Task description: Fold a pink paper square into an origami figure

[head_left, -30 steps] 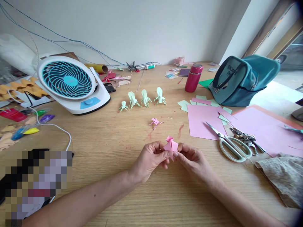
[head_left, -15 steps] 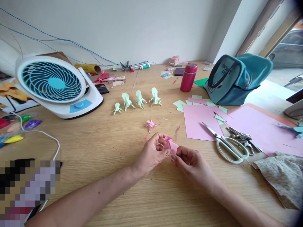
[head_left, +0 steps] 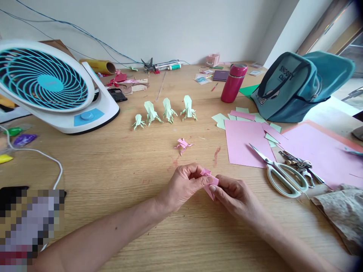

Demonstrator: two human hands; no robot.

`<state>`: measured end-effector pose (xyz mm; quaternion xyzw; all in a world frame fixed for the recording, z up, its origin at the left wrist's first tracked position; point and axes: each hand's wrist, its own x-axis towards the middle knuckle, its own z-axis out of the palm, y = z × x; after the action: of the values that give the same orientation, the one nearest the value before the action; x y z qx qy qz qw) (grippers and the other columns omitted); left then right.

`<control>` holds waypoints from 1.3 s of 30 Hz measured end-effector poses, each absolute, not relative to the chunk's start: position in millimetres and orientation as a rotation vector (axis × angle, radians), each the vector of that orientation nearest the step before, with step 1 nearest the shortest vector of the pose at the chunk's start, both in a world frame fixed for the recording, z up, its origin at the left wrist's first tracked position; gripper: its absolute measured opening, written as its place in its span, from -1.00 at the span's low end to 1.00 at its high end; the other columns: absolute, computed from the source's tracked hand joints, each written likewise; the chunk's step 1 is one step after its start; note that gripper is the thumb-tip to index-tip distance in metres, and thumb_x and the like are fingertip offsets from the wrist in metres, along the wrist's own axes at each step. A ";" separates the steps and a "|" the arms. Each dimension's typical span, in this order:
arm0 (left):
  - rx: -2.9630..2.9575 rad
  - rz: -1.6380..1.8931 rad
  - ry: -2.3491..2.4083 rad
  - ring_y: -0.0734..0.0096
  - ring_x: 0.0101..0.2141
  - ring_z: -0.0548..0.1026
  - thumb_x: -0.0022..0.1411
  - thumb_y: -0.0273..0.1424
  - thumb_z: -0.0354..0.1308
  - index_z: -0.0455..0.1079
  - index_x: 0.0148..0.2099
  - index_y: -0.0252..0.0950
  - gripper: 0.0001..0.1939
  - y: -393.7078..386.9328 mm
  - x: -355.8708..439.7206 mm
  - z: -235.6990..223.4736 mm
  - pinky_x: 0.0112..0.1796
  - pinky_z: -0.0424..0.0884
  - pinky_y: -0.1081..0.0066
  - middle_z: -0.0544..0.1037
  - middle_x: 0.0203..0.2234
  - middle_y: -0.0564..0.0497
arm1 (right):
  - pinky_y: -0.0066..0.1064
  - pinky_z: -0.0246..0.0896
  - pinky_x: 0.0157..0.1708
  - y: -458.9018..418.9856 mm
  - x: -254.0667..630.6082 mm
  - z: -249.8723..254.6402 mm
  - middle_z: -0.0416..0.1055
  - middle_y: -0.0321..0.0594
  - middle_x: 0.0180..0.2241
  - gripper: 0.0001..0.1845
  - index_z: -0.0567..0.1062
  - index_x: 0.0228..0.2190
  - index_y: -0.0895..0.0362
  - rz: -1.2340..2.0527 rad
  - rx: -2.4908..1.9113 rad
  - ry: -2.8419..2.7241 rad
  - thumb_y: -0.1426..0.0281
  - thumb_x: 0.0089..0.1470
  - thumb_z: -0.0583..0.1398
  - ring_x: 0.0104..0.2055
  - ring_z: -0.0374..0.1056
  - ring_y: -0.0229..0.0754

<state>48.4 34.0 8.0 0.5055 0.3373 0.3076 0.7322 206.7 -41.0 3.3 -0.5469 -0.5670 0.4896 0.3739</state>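
Head view, left hand (head_left: pixel 183 185): thumb and fingers pinching the folded pink paper (head_left: pixel 215 181).
Right hand (head_left: pixel 236 194): gripping its lower right side.
Folded pink paper: between both hands, over the table (head_left: pixel 113 166).
Small pink figure (head_left: pixel 183 144): just beyond the hands.
Green figures (head_left: pixel 187 105): four, farther back.
Scissors (head_left: pixel 272 164): to the right.

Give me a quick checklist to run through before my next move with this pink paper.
1. Left hand gripping the folded pink paper: ok, pinching it.
2. Right hand on the same piece: ok, pinching its near side.
3. Pink origami figure apart from both hands: ok, lying beyond them.
4. White-handled scissors away from the right hand: ok, lying to its right.
5. Creases lined up beneath the fingers: cannot tell, covered.
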 end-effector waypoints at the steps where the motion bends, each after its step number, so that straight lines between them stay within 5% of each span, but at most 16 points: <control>1: 1.103 0.660 0.732 0.52 -0.45 0.37 -0.04 -0.14 0.47 0.33 -0.51 -0.33 -0.56 32.6 48.7 7.5 -0.37 0.29 0.48 0.44 -0.55 0.10 | -0.42 -0.04 -0.49 -40.6 206.3 4.2 0.14 -0.34 -0.53 -0.50 0.32 -0.53 0.12 1.260 -1.394 -1.467 0.00 0.25 0.12 -0.47 0.05 -0.28; 6: 1.029 0.603 0.715 0.51 -0.50 0.40 -0.01 -0.14 0.44 0.37 -0.48 -0.33 -0.60 30.0 48.0 10.3 -0.40 0.33 0.45 0.45 -0.55 0.10 | -0.43 -0.08 -0.52 -41.0 204.4 3.9 0.13 -0.34 -0.55 -0.47 0.35 -0.56 0.14 1.319 -1.377 -1.477 -0.01 0.22 0.15 -0.48 0.03 -0.29; 15: 1.026 0.665 0.773 0.65 -0.56 0.09 0.01 -0.20 0.41 0.25 -0.53 -0.33 -0.57 37.6 43.3 19.2 -0.53 0.01 0.51 0.23 -0.59 0.19 | -0.45 -0.13 -0.56 -42.1 211.7 9.3 0.13 -0.37 -0.59 -0.46 0.55 -0.48 0.17 1.488 -1.312 -1.532 -0.05 0.17 0.18 -0.53 -0.03 -0.32; 21: 1.050 0.713 0.836 0.62 -0.52 0.10 0.06 -0.22 0.38 0.29 -0.46 -0.32 -0.64 43.9 36.9 18.5 -0.54 -0.01 0.53 0.27 -0.52 0.16 | -0.45 0.13 -0.42 -42.4 212.1 8.1 0.41 -0.27 -0.43 -0.56 0.58 -0.36 0.16 1.499 -1.282 -1.481 0.01 0.14 0.25 -0.40 0.25 -0.24; 29: 1.027 0.720 0.790 0.63 -0.52 0.09 0.06 -0.24 0.39 0.22 -0.49 -0.32 -0.59 35.6 40.6 17.2 -0.56 0.00 0.57 0.21 -0.55 0.17 | -0.42 -0.07 -0.48 -44.4 207.9 3.1 0.19 -0.36 -0.56 -0.55 0.45 -0.50 0.14 1.439 -1.348 -1.393 0.01 0.14 0.24 -0.48 0.07 -0.28; 39: 1.023 0.544 0.812 0.63 -0.55 0.18 -0.13 -0.08 0.49 0.39 -0.42 -0.36 -0.51 31.2 40.8 14.2 -0.62 0.10 0.60 0.35 -0.56 0.12 | -0.43 -0.04 -0.47 -47.1 204.6 3.7 0.18 -0.36 -0.55 -0.57 0.39 -0.52 0.14 1.365 -1.378 -1.372 0.06 0.15 0.25 -0.47 0.07 -0.28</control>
<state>40.8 31.2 14.2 0.4699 0.3729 0.2499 0.7601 204.6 -47.1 3.7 -0.5380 -0.5358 0.5328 0.3737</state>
